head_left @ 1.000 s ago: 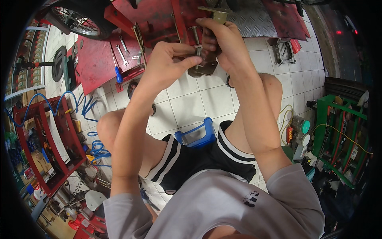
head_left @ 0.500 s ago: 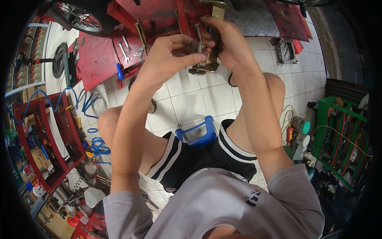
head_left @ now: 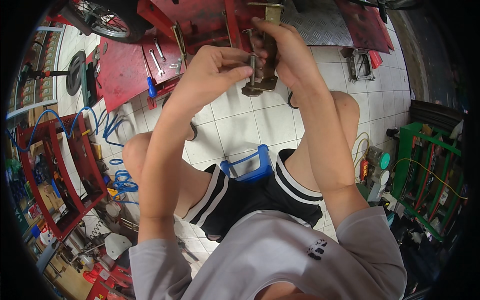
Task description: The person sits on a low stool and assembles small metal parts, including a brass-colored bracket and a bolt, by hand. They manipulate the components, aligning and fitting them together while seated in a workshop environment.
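A brass-coloured metal bracket (head_left: 272, 14) with a bent flange at each end is held up in front of me. My right hand (head_left: 290, 52) is closed round its right side. Through the bracket's lower flange stands a long threaded bolt (head_left: 253, 75), with a wide dark end below. My left hand (head_left: 217, 70) pinches the bolt from the left, thumb in front and fingers partly behind it. The far fingertips of the left hand are hidden behind the metal.
A red lift table (head_left: 125, 65) bears a blue-handled screwdriver (head_left: 151, 87) and wrenches (head_left: 156, 62), with a spoked wheel (head_left: 107, 22) above. A blue stool (head_left: 250, 167) stands between my legs. At left are a red rack (head_left: 57, 175) and coiled blue hose (head_left: 125, 185); at right, a green rack (head_left: 420, 170).
My left thumb has drawn slightly left on the bolt, showing more of its thread. The bracket's lower end has shifted a little down and right.
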Motion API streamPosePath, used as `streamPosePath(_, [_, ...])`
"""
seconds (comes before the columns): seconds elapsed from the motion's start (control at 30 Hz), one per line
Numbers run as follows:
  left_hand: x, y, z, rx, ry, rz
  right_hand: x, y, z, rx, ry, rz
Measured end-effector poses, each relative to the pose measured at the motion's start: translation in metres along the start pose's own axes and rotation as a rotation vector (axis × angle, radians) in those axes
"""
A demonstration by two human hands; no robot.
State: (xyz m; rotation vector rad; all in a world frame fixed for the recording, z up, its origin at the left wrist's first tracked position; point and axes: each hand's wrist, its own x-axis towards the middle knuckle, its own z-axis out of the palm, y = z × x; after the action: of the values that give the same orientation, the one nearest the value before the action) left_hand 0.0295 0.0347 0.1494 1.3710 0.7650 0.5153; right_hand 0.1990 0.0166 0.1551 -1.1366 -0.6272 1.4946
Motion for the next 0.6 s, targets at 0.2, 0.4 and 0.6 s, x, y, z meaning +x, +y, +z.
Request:
streamPosePath(0.2, [-0.003,0.012,0.007,0.227,0.069,-0.032,-0.004,-0.001,0.003,-0.067,0.034,-0.036])
streamPosePath(0.4, [0.0,0.001,0.002,0.16,0.051,-0.026,0.001,0.003,-0.001,-0.086,0.023,-0.108])
streamPosePath(0.6, [0.001,-0.002,0.004,0.073,0.125,0.03,-0.004,0.0,0.003,-0.141,0.05,-0.124])
